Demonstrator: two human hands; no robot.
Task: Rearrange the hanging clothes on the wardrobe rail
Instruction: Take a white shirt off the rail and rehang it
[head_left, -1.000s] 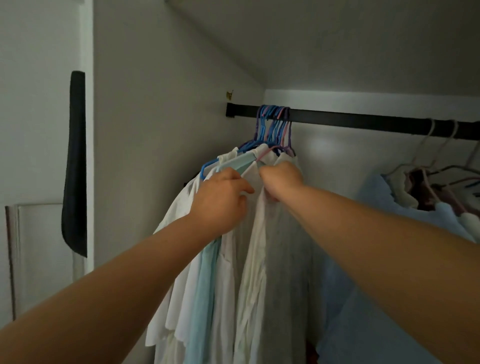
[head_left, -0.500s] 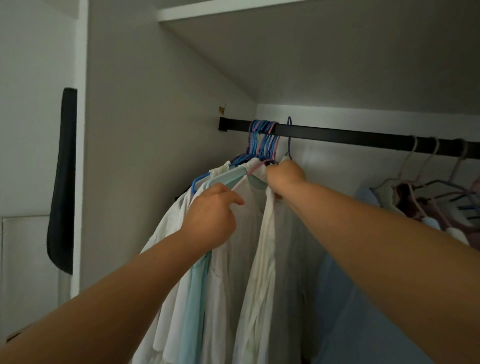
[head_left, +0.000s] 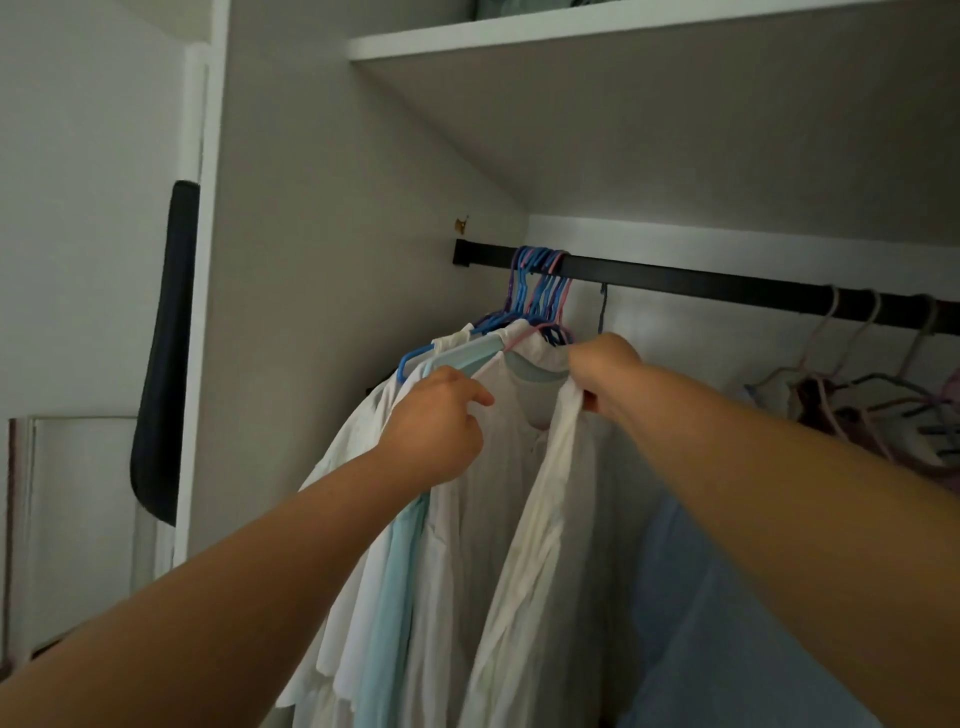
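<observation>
A dark, narrow padded object (head_left: 165, 353) is seen hanging upright at the far left, outside the wardrobe's white side panel (head_left: 332, 260). The left hand (head_left: 434, 423) is closed on the shoulder fabric of the white and pale blue shirts (head_left: 415, 545) bunched at the left end. Their blue and pink plastic hangers (head_left: 540, 291) are crowded on the black horizontal rail (head_left: 727, 286), whose long axis runs left to right. The right hand (head_left: 605, 371) is clenched on a white shirt's collar (head_left: 566, 410); the shirt hangs lengthwise downward. Pale hangers with darker garments (head_left: 883, 395) are seen at the right end.
</observation>
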